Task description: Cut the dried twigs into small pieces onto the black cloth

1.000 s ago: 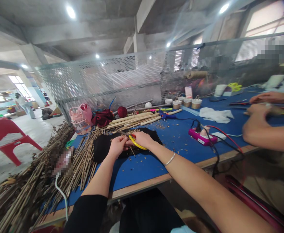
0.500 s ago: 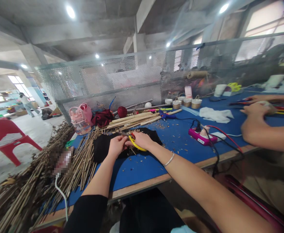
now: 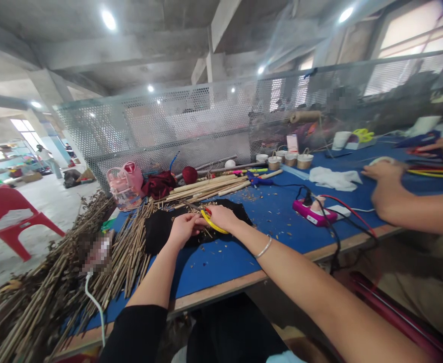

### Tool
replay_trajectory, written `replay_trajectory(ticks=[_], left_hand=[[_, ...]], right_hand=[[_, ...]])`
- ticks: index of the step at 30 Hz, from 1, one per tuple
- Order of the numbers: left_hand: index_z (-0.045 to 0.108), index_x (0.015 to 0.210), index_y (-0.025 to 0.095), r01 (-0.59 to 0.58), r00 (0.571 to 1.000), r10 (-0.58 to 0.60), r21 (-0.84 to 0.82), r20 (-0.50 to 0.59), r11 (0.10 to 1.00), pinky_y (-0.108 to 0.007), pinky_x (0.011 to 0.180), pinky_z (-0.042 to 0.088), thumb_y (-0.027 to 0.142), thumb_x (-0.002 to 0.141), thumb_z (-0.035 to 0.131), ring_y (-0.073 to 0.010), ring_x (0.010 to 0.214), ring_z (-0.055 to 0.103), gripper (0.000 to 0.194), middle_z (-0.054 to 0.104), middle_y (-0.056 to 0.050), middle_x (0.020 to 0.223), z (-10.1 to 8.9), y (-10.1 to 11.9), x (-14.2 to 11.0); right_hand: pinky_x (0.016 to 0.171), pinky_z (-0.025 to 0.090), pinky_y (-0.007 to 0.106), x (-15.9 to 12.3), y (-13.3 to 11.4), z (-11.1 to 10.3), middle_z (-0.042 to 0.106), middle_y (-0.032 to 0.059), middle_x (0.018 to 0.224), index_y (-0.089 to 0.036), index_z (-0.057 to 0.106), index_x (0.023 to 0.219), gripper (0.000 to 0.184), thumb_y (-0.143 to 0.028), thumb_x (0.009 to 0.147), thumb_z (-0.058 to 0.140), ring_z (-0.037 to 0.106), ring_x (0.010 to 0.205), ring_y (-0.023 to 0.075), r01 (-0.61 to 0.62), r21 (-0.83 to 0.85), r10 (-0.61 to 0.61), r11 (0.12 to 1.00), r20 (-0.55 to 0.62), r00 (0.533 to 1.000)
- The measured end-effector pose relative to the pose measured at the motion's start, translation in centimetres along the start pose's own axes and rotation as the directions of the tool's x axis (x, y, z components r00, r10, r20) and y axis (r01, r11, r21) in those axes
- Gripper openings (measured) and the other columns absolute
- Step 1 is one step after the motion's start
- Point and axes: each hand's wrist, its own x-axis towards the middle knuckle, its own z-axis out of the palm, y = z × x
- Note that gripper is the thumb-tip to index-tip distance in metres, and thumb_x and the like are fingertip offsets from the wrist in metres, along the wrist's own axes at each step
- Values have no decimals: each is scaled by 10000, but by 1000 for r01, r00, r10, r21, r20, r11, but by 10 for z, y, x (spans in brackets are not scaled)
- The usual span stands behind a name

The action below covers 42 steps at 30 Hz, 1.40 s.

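Over a black cloth (image 3: 161, 229) on the blue table (image 3: 229, 259), my left hand (image 3: 182, 228) pinches a thin dry twig (image 3: 191, 207). My right hand (image 3: 223, 217) is closed round yellow-handled cutters (image 3: 210, 223), whose jaws meet the twig just beside my left fingers. A silver bangle (image 3: 264, 248) sits on my right wrist. Small chips of cut stem lie scattered around the cloth.
A big heap of dry stalks (image 3: 55, 282) covers the table's left end. Peeled sticks (image 3: 209, 186), a pink jug (image 3: 125, 186), dark red yarn (image 3: 190, 174), small baskets (image 3: 304, 160) and a pink power strip (image 3: 314, 214) lie behind. Another person's hands (image 3: 385, 189) work at the right.
My hands have stayed on the twig and cutters with almost no shift. The other person's hands at the right moved further right and back.
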Motion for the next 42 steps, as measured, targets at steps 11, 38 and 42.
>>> replay_trajectory(ticks=[11,38,42], left_hand=[[671,801,142,-58,995,63,63,-74,996,-190,447,422,447,642,660,-61,427,479,344,610,0,582,-3,-5,4],[599,696,145,-138,978,153,112,-140,984,-190,430,407,475,653,624,-84,425,493,333,575,7,521,-5,-7,6],[633,769,144,-77,994,78,29,-74,997,-193,470,430,464,644,642,-85,489,527,343,616,-11,622,-4,-7,5]], right_hand=[[716,429,306,2,3,8,646,115,964,-180,508,1033,715,-770,635,443,609,909,263,46,-6,-46,999,-14,999],[702,435,298,0,0,8,655,86,935,-208,546,973,679,-785,645,402,615,880,252,52,-6,-52,999,-58,997],[684,430,288,0,-1,9,655,83,928,-211,558,943,648,-773,664,394,615,869,242,54,24,-52,998,-54,997]])
